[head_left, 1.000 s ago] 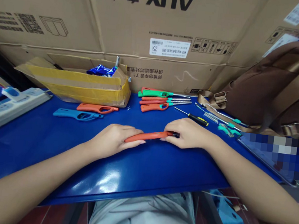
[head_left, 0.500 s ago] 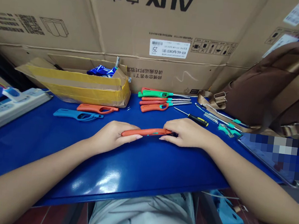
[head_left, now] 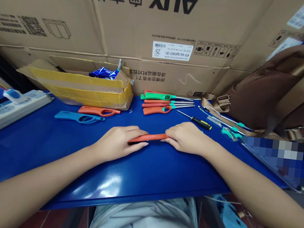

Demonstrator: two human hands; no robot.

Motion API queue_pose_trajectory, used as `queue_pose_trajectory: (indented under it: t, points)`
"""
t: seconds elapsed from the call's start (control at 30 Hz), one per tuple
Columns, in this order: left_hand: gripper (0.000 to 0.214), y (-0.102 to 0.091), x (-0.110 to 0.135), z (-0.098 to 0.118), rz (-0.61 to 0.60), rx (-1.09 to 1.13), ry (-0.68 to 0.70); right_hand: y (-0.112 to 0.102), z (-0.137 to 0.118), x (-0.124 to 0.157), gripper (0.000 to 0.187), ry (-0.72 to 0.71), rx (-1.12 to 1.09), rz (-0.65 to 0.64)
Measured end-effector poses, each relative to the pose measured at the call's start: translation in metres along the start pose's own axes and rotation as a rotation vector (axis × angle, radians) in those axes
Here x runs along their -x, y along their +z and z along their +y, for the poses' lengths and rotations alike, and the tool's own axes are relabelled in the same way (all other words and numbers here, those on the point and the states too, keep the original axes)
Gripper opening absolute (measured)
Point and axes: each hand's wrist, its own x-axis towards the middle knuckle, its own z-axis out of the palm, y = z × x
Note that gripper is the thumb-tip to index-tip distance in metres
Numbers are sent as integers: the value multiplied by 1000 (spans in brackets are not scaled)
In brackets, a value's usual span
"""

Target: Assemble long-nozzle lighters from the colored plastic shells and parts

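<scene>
An orange plastic lighter body lies across the middle of the blue table, held at both ends. My left hand wraps its fingers round the left end. My right hand pinches the right end, covering its tip. Both hands rest on the table surface.
Orange and green long lighters lie in a row behind my hands, with a black-handled screwdriver to their right. An orange shell and a blue shell lie at left near a taped cardboard box. A power strip sits far left, a brown bag at right.
The orange lighter body has turned a little in my hands and my right hand now covers its right tip. Both hands stay in about the same place.
</scene>
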Motion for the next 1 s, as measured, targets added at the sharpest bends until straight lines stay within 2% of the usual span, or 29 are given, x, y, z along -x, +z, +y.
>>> queue_pose_trajectory:
  t: [0.17, 0.3, 0.47, 0.57, 0.73, 0.9, 1.0]
  points:
    - [35, 7, 1, 6, 53, -147, 11, 8, -14, -6, 31, -15, 98, 41]
    - [32, 1, 2, -1, 61, -161, 41, 9, -13, -6, 33, -32, 118, 162]
    - [34, -11, 3, -19, 86, -155, 7, -1, 11, 3, 32, -78, 87, 358]
    - [35, -14, 3, -32, 122, -173, -9, -4, 33, 9, 33, -43, 55, 426]
    - [35, -15, 1, -42, 150, -190, -20, -5, 55, 15, 26, -17, 78, 462]
    - [37, -17, 1, -42, 157, -187, -28, -6, 59, 16, 18, 60, 131, 443]
    - [38, -17, 1, -41, 154, -188, -29, -6, 59, 16, 18, 49, 118, 415]
